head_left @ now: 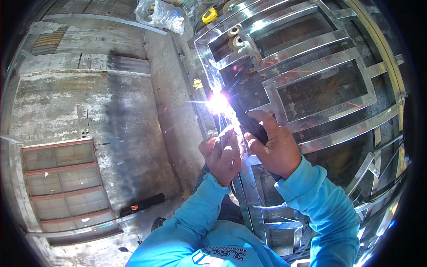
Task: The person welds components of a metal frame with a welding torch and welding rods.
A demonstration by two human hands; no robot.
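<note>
My right hand (278, 144) is closed around a black welding torch (250, 123), its tip angled up and left. A dazzling white arc (219, 103) burns at that tip, on the left edge of a shiny metal frame (329, 137) with rectangular panels. Just below the arc, my left hand (221, 156) pinches what looks like a thin filler rod (220, 123) pointing up toward the glare. Both hands are close together, the left one beside the frame's edge, the right one over it. Glare hides the joint and the rod's far end.
Beyond the arc, a yellow tape measure (209, 15) and small round rings (238, 41) lie by the frame. A clear plastic bag (161, 17) sits farther off. To the left stand a stained concrete wall (129, 115) and a barred window (66, 180). More metal bars (362, 171) lie at right.
</note>
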